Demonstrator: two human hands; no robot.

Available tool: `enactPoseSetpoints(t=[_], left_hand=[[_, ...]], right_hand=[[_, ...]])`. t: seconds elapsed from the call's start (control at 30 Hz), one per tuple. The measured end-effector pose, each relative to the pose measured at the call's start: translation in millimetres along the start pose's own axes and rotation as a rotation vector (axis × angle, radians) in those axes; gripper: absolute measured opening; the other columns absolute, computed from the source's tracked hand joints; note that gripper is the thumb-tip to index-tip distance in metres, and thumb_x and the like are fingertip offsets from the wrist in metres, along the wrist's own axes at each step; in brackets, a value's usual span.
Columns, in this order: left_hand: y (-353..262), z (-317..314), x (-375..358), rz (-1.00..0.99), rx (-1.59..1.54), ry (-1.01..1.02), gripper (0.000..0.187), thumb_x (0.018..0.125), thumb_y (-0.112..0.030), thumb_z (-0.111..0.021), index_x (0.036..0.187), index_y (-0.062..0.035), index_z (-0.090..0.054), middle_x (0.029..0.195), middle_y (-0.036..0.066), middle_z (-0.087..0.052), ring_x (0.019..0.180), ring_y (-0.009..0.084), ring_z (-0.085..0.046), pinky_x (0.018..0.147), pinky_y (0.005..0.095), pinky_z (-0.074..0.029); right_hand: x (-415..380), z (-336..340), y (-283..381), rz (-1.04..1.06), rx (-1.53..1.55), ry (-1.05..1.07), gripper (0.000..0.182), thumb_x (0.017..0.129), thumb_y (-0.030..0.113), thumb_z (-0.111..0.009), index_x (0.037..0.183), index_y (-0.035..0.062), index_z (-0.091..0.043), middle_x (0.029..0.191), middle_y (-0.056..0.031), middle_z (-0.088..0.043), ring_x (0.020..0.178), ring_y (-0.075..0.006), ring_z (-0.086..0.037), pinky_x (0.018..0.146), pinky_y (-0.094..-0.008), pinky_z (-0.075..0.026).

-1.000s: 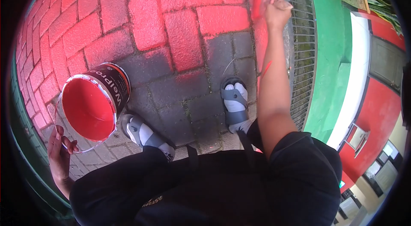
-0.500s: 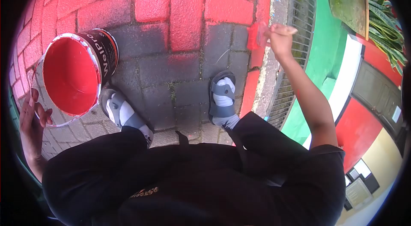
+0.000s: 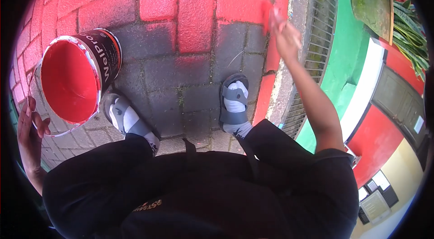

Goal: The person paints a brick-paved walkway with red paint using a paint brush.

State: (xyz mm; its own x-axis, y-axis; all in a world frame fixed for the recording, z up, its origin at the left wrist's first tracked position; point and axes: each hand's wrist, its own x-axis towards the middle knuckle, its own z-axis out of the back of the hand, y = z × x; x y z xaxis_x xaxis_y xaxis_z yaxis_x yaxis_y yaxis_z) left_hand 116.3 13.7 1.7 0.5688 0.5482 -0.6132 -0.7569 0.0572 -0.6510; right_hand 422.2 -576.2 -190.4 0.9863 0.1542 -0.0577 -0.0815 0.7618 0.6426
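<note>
My right hand [image 3: 287,37] is closed round the light handle of a paintbrush [image 3: 267,15], whose red bristle end is blurred over the painted edge of the brick paving. At the far left, my left hand [image 3: 31,126] holds the thin wire handle [image 3: 68,134] of a paint bucket. The black bucket [image 3: 101,53] has a white, paint-smeared rim and a red inside; it is tilted with its opening towards me. Red paint covers the upper bricks [image 3: 196,17], while the bricks around my feet [image 3: 162,76] are mostly dark grey.
My sandalled feet [image 3: 235,103] stand apart on the paving. To the right runs a concrete kerb [image 3: 296,8] with a metal drain grate [image 3: 322,22], then a green strip [image 3: 343,35]. A mossy pot [image 3: 371,10] with a leafy plant [image 3: 409,33] is at the upper right.
My right hand and the brush have moved up and slightly left along the painted edge. The bucket and my left hand have shifted slightly left.
</note>
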Motion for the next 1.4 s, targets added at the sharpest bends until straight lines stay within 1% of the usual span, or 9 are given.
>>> enactPoseSetpoints(t=[0.23, 0.43, 0.57, 0.67, 0.77, 0.97, 1.1, 1.2, 1.4], left_hand=[[1, 15, 6, 0.014, 0.052, 0.053, 0.054, 0.102, -0.034, -0.04, 0.145, -0.0024, -0.038, 0.081, 0.005, -0.054, 0.066, 0.0088, -0.053, 0.093, 0.0334, -0.049], [19, 43, 8, 0.11, -0.07, 0.354, 0.055, 0.101, -0.036, -0.041, 0.145, -0.0031, -0.035, 0.133, 0.013, -0.053, 0.106, 0.0166, -0.062, 0.101, 0.0373, -0.046], [20, 20, 0, 0.04, -0.013, 0.028, 0.056, 0.101, -0.039, -0.041, 0.144, -0.0023, -0.039, 0.101, 0.007, -0.044, 0.086, 0.0132, -0.051, 0.097, 0.0349, -0.043], [6, 3, -5, 0.051, -0.036, 0.022, 0.058, 0.101, -0.042, -0.041, 0.144, -0.0025, -0.041, 0.071, 0.0, -0.035, 0.065, 0.009, -0.04, 0.093, 0.0323, -0.04], [12, 10, -3, 0.076, -0.029, 0.039, 0.059, 0.1, -0.043, -0.042, 0.144, -0.0031, -0.04, 0.071, 0.0, -0.036, 0.065, 0.0089, -0.04, 0.093, 0.0322, -0.04], [10, 13, -2, 0.055, -0.008, 0.091, 0.057, 0.1, -0.043, -0.043, 0.142, -0.0037, -0.042, 0.073, -0.001, -0.037, 0.065, 0.0085, -0.041, 0.092, 0.0313, -0.04], [11, 7, -8, 0.043, -0.064, 0.084, 0.053, 0.1, -0.041, -0.044, 0.138, -0.0035, -0.045, 0.073, -0.001, -0.037, 0.065, 0.0079, -0.041, 0.088, 0.0291, -0.04], [19, 8, -5, 0.024, -0.057, 0.057, 0.052, 0.1, -0.04, -0.045, 0.137, -0.0031, -0.045, 0.071, -0.001, -0.037, 0.064, 0.0078, -0.041, 0.085, 0.0285, -0.04], [8, 0, -6, 0.024, -0.08, 0.067, 0.054, 0.101, -0.037, -0.044, 0.137, 0.0025, -0.044, 0.064, 0.001, -0.042, 0.06, 0.0093, -0.051, 0.087, 0.0294, -0.046]], right_hand=[[3, 19, 20, 0.025, -0.15, 0.321, 0.029, 0.08, 0.007, -0.072, 0.064, 0.0076, -0.048, 0.063, -0.0004, -0.056, 0.065, -0.0054, -0.056, 0.058, -0.0249, -0.046], [124, -5, 41, 0.183, 0.032, -0.042, 0.021, 0.082, 0.007, -0.067, 0.065, 0.0072, -0.055, 0.061, -0.0043, -0.063, 0.059, -0.0071, -0.061, 0.054, -0.0274, -0.047], [104, -21, 27, 0.447, -0.195, -0.005, 0.014, 0.085, 0.009, -0.062, 0.072, 0.0019, -0.062, 0.081, -0.0084, -0.071, 0.068, -0.0078, -0.062, 0.061, -0.0234, -0.046], [11, -17, 20, -0.088, 0.554, 0.601, 0.013, 0.083, -0.004, -0.056, 0.072, -0.0046, -0.064, 0.123, -0.0225, -0.062, 0.104, -0.019, -0.064, 0.086, -0.0264, -0.049], [-44, -1, 39, 0.728, -0.03, 0.841, 0.009, 0.071, 0.0, -0.063, 0.066, 0.0064, -0.06, 0.107, -0.0114, -0.07, 0.094, -0.0203, -0.07, 0.077, -0.0293, -0.055], [61, -29, 65, 0.217, 0.509, 0.853, 0.009, 0.082, 0.002, -0.064, 0.073, 0.005, -0.062, 0.11, -0.0076, -0.07, 0.078, -0.0121, -0.069, 0.07, -0.029, -0.055], [136, -14, 65, 0.354, -0.143, 0.288, 0.022, 0.086, -0.002, -0.057, 0.065, 0.0019, -0.05, 0.101, -0.0088, -0.072, 0.083, -0.0118, -0.065, 0.072, -0.0254, -0.05], [114, -36, 47, 0.497, 0.339, 0.28, 0.014, 0.086, 0.002, -0.057, 0.076, 0.0063, -0.065, 0.109, -0.0077, -0.071, 0.089, -0.0095, -0.067, 0.072, -0.0257, -0.054], [-38, -36, 101, 0.691, 0.019, 0.937, 0.005, 0.075, 0.005, -0.061, 0.073, 0.0078, -0.064, 0.107, -0.0051, -0.071, 0.085, -0.0218, -0.071, 0.067, -0.0298, -0.053]])
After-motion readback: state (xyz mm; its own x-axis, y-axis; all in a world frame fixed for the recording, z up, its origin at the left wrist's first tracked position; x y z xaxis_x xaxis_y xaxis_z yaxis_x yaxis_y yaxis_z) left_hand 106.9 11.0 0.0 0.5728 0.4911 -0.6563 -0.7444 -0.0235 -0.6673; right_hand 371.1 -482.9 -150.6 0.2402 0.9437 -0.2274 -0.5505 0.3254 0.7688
